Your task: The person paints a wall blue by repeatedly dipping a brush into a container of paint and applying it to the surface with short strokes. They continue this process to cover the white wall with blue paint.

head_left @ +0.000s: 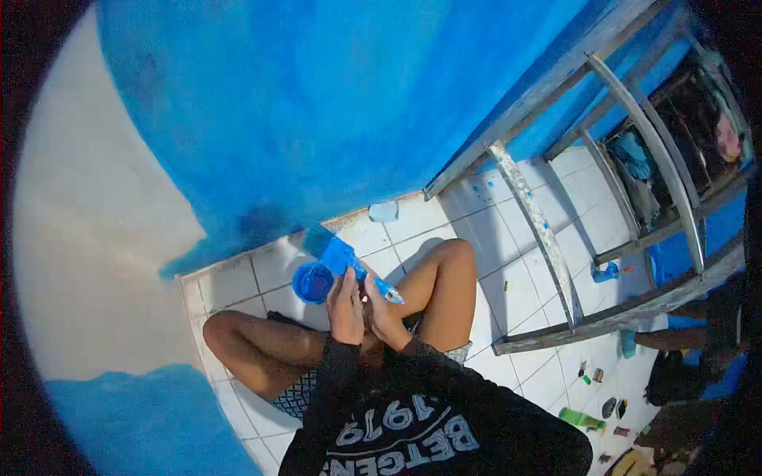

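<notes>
A wide paintbrush [340,255], coated in blue paint, lies slantwise across my two hands, its bristles toward the wall. My right hand [386,319] is closed around its handle, which sticks out to the right. My left hand [344,311] is beside it, with its fingers pressed together against the brush near the base of the bristles. Just left of that hand is a round cup of blue paint [313,283]; whether it touches the hand is hard to tell. My crossed legs surround both hands.
Ahead rises a wall [302,103] painted blue, with a whitish area [95,206] on the left. A wooden ladder [533,226] leans at right. A pale blue piece [383,211] lies on white floor tiles by the wall. A green bottle [582,418] and small items lie at lower right.
</notes>
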### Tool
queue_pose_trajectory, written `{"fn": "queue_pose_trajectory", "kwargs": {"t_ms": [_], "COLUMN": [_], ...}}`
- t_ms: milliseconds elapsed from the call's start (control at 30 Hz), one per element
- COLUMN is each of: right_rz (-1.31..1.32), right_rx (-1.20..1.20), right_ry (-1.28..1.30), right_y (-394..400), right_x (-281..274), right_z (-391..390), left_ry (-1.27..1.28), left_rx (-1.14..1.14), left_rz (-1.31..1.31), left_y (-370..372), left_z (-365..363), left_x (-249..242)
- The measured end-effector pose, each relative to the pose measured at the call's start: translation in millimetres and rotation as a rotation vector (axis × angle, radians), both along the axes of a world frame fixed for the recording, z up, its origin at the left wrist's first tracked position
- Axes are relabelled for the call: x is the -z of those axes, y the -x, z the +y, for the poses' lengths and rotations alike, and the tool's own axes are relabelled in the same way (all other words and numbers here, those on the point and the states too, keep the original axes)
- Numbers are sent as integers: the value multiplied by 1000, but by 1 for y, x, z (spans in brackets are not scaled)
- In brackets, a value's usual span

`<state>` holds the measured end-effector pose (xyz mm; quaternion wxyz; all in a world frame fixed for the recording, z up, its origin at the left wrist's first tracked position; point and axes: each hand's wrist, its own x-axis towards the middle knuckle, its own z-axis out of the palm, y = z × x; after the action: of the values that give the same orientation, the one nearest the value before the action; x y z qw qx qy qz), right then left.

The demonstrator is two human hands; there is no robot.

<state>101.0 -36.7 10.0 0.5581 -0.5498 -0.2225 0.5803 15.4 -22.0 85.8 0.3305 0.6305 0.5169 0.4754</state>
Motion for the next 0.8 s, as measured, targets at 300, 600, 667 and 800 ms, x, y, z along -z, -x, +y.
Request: {"fn": "queue_pose_trajectory", "kwargs": {"t_ms": [300,600,667,800], "right_rz": [-1006,-2008,-2058,-2041], "right_rx": [-816,-346,-428,-429], "right_ry": [-706,-405,-297,-307], "right_y": [-122,-167,-159,-163], "right_x": [-51,134,125,124], "right_z": [82,178,182,168], "left_ry": [479,640,628,572], "left_rx": [-371,-249,-253,-219], "left_rz": [-1203,-1068,-1059,-1083], "left_y": [12,48,56,59], "left_z": [5,-26,-33,-44], "left_x": [34,35,46,65]}}
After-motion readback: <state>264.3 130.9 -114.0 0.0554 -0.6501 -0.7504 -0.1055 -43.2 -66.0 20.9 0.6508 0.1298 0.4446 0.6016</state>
